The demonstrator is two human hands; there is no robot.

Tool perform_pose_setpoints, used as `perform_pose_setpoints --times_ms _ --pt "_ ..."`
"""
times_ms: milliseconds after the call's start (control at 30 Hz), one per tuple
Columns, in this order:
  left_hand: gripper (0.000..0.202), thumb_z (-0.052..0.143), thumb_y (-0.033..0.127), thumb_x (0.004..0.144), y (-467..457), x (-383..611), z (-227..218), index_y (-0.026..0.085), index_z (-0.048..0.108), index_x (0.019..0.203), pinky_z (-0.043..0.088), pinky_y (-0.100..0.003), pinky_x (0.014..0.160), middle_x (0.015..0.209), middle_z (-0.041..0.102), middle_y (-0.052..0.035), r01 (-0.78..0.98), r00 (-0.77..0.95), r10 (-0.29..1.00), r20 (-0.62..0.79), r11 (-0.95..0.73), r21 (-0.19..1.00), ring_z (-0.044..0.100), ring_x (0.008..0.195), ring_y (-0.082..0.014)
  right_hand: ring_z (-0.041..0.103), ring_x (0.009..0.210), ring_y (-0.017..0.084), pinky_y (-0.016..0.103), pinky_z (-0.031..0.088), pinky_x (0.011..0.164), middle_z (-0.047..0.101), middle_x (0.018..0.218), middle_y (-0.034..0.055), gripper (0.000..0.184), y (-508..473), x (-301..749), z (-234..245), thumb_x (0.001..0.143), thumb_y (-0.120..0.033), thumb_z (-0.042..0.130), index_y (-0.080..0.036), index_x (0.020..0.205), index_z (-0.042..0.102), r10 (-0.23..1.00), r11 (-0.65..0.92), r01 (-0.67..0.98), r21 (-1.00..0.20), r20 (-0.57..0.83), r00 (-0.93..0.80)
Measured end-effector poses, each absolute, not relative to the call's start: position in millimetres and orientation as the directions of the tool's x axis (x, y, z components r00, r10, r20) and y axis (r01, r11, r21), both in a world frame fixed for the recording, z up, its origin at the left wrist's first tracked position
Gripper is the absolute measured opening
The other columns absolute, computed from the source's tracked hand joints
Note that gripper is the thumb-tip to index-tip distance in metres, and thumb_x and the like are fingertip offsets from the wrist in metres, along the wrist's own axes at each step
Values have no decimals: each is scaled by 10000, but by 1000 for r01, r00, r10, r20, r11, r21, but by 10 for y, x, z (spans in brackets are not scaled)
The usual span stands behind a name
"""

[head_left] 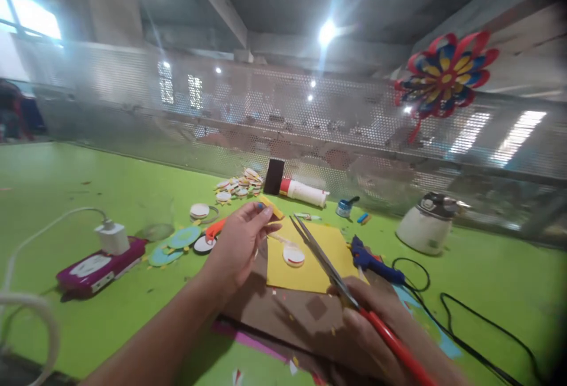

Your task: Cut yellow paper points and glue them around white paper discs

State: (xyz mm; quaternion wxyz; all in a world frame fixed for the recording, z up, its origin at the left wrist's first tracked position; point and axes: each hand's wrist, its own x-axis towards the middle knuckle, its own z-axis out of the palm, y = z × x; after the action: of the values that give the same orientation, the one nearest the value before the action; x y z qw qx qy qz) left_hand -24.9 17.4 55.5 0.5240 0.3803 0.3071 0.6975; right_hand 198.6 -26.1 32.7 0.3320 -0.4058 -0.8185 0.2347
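Note:
Between the thumb and fingers of my left hand (pixel 241 241) is a small yellow strip (pixel 271 207), paper or foam. My right hand (pixel 367 321) is closed round a pair of scissors (pixel 325 265) with long metal blades and red handles. The blades point up and away, slightly parted, their tips just right of the strip and apart from it. Below both hands lies a yellow sheet (pixel 328 244) with a white round disc (pixel 293 255) on it. Under the sheet is a brown board (pixel 283 309) strewn with small scraps.
A blue glue gun (pixel 376 265) with a black cord lies at right, near a white spray bottle (pixel 427 226). At left are a purple power strip (pixel 104 265) and blue paper circles (pixel 185 236). Behind lie a pile of small discs (pixel 241 184), a white roll (pixel 308 192) and a small jar (pixel 344 208).

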Motion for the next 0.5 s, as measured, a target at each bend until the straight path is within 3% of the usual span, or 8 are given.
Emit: perform_pose_setpoints --times_ms 300,500 --pt "67 610 153 803 197 -206 520 112 613 750 509 -280 794 766 659 -40 -508 -171 965 198 -259 822 673 765 -155 585 598 208 307 438 623 651 682 41 362 -287 1994 151 839 -538 471 -230 900 652 838 541 622 -566 295 -460" --pt "78 614 166 806 145 -116 511 126 599 740 504 -268 774 746 676 -42 -495 -150 981 122 -182 850 676 752 -149 643 778 277 360 501 733 708 900 88 383 -270 2077 -5 783 -529 582 -266 1044 680 828 560 575 -596 417 -375"
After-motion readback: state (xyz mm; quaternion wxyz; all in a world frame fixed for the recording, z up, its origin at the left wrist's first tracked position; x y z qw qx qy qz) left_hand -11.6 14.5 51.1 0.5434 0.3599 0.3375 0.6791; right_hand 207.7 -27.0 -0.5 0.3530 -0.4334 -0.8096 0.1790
